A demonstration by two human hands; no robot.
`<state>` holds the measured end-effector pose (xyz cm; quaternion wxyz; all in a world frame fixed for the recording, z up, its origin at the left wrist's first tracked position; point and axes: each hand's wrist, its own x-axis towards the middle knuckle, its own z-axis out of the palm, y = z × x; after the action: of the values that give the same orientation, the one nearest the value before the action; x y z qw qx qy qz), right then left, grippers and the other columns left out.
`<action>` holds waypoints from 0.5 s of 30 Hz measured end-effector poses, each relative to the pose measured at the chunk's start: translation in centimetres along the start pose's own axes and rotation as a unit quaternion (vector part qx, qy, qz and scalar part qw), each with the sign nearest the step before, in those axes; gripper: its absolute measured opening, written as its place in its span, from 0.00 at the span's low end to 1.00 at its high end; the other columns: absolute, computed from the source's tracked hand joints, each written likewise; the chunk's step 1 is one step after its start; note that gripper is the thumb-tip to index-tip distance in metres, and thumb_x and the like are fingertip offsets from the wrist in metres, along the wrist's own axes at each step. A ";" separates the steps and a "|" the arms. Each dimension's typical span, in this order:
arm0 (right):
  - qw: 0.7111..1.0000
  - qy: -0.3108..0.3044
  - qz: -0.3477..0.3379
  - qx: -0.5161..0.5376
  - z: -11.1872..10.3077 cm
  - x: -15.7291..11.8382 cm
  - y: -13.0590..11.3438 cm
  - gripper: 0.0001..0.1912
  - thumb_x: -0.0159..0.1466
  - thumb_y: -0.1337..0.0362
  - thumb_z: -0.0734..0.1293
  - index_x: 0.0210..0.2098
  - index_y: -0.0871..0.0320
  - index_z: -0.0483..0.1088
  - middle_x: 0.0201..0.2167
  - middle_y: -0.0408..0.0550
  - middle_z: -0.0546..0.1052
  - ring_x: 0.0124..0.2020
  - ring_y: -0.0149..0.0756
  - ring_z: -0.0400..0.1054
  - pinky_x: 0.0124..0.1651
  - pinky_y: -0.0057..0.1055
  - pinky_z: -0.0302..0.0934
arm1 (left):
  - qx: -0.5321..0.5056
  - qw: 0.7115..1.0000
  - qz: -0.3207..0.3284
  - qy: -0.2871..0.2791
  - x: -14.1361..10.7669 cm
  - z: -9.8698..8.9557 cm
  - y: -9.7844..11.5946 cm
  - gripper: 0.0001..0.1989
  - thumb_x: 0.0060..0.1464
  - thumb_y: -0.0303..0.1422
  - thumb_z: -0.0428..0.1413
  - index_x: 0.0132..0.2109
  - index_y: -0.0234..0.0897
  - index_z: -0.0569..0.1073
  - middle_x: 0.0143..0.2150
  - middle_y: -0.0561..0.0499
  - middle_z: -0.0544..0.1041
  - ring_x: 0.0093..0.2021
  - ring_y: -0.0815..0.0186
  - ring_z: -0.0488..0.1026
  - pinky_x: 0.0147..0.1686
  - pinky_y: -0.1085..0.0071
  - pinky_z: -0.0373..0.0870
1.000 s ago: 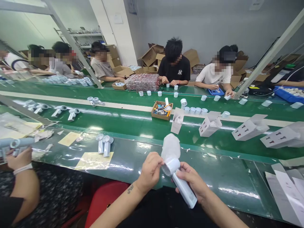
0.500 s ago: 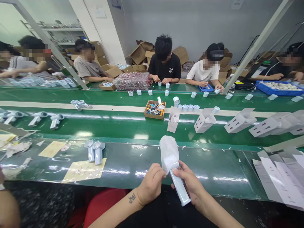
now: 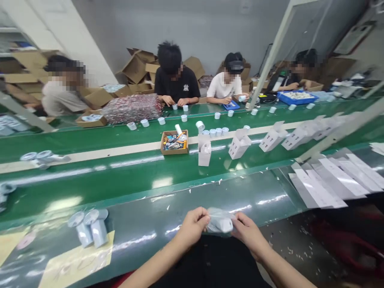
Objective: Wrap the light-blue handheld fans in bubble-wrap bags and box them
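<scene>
Close to my body, a clear bubble-wrap bag is around a pale, hair-dryer-like device, its handle end facing me. My left hand pinches the bag's left side between thumb and fingers. On the other side, my right hand has its fingers closed on the bag's right edge. The device's head is hidden in the wrap. Two more light-blue hair-dryer-like devices lie to the left, partly on a yellowish paper sheet.
White boxes stand open along the green conveyor. A cardboard tray holds tools and small parts. Flat white cartons are fanned out at right. Across the line, several people work over small white cups.
The view has swung right. The wrapped device has turned, its handle end now facing me inside the bag. My right hand has moved from the handle to the bag's edge.
</scene>
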<state>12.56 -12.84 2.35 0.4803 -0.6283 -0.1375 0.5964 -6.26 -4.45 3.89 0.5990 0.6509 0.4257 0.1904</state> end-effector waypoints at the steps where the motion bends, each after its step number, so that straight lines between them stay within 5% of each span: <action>1: 1.000 0.003 -0.022 -0.005 -0.4 -1.0 -0.4 0.20 0.49 0.51 0.76 0.23 0.57 0.66 0.34 0.44 0.72 0.35 0.34 0.65 0.37 0.30 0.65 | -0.035 0.999 -0.028 -0.008 0.1 -0.3 0.3 0.09 0.55 0.36 0.52 0.30 0.36 0.68 0.22 0.56 0.65 0.23 0.69 0.64 0.27 0.73 0.61; 4: 0.997 -0.030 -0.055 0.042 -0.3 -2.8 -1.6 0.24 0.50 0.44 0.75 0.27 0.57 0.67 0.51 0.51 0.69 0.45 0.40 0.66 0.39 0.37 0.69 | -0.036 0.998 0.003 -0.059 0.7 -0.7 1.7 0.15 0.58 0.43 0.51 0.31 0.36 0.70 0.24 0.54 0.69 0.25 0.67 0.67 0.30 0.72 0.66; 7: 0.989 -0.065 -0.062 0.117 0.7 -1.9 -2.0 0.27 0.50 0.40 0.72 0.31 0.56 0.64 0.38 0.48 0.73 0.35 0.39 0.69 0.30 0.36 0.69 | 0.086 0.978 0.157 -0.103 2.1 -0.3 2.0 0.23 0.51 0.50 0.60 0.47 0.40 0.75 0.46 0.43 0.77 0.47 0.54 0.73 0.48 0.58 0.72; 10: 0.990 -0.069 -0.077 0.092 0.5 -0.1 -2.7 0.24 0.53 0.41 0.70 0.31 0.54 0.62 0.28 0.41 0.72 0.30 0.37 0.69 0.29 0.36 0.68 | 0.209 0.921 0.303 -0.131 4.4 1.3 1.2 0.53 0.33 0.48 0.72 0.67 0.52 0.59 0.64 0.40 0.67 0.62 0.45 0.66 0.57 0.48 0.69; 12: 0.985 -0.087 -0.150 -0.011 -0.8 0.1 -4.0 0.16 0.57 0.49 0.69 0.34 0.54 0.66 0.32 0.43 0.75 0.36 0.39 0.72 0.38 0.39 0.69 | 0.251 0.889 0.355 -0.144 6.1 2.9 0.9 0.51 0.40 0.42 0.70 0.68 0.57 0.55 0.63 0.44 0.70 0.59 0.50 0.71 0.54 0.55 0.73; 15: 0.926 -0.203 -0.271 -0.166 -4.6 -0.5 -7.5 0.13 0.60 0.62 0.65 0.45 0.53 0.74 0.47 0.45 0.77 0.51 0.40 0.70 0.56 0.38 0.62 | 0.238 0.870 0.419 -0.107 8.1 5.8 1.5 0.33 0.55 0.35 0.61 0.65 0.58 0.61 0.58 0.49 0.76 0.53 0.59 0.76 0.51 0.68 0.75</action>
<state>19.48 -11.51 7.63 0.4747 -0.5034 -0.4940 0.5265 3.20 -1.51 1.99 0.3322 0.9071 0.0790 0.2460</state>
